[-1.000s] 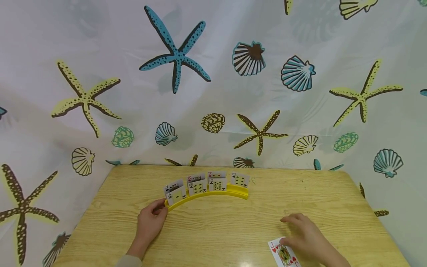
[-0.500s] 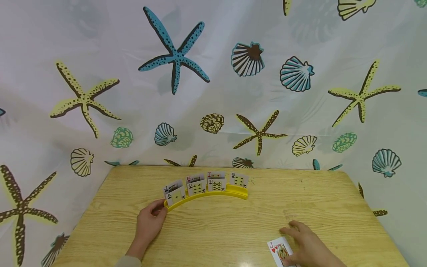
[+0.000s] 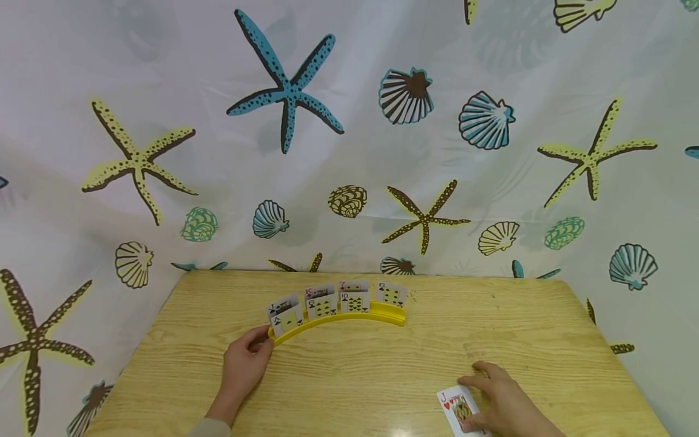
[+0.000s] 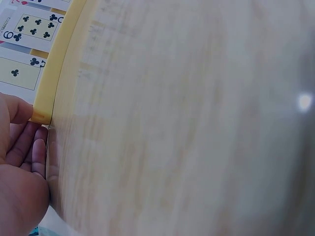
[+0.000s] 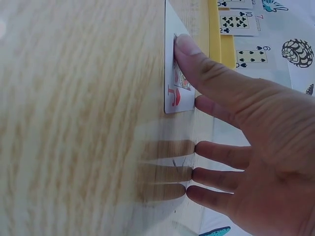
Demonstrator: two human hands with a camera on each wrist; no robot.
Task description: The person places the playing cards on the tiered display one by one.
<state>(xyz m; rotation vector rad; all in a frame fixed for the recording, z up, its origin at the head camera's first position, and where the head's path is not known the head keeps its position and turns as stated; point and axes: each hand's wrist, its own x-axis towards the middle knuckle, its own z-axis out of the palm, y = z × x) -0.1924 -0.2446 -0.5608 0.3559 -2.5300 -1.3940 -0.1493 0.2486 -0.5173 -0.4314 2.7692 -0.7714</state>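
Note:
My left hand (image 3: 247,358) holds the near left end of a curved yellow card holder (image 3: 349,316), thumb in front and fingers behind. Upright playing cards stand in the holder in overlapping pairs, among them an ace of clubs (image 3: 288,321), a ten (image 3: 356,302) and, alone at the right end, a six of spades (image 3: 391,294). At the front right, my right hand (image 3: 510,403) rests its thumb on a jack of hearts (image 3: 459,403). Its index fingertip is at the card's edge; the other fingers (image 5: 221,155) are straight and spread, their tips at the tabletop.
The wood-grained table (image 3: 349,376) reaches back to a pale curtain (image 3: 349,152) printed with starfish and shells. This curtain also hangs along both sides. Bare tabletop lies between the holder and the jack.
My right hand has lowered, its thumb coming down onto the jack of hearts. The jack has shifted very slightly away from me. My left hand has stayed on the holder.

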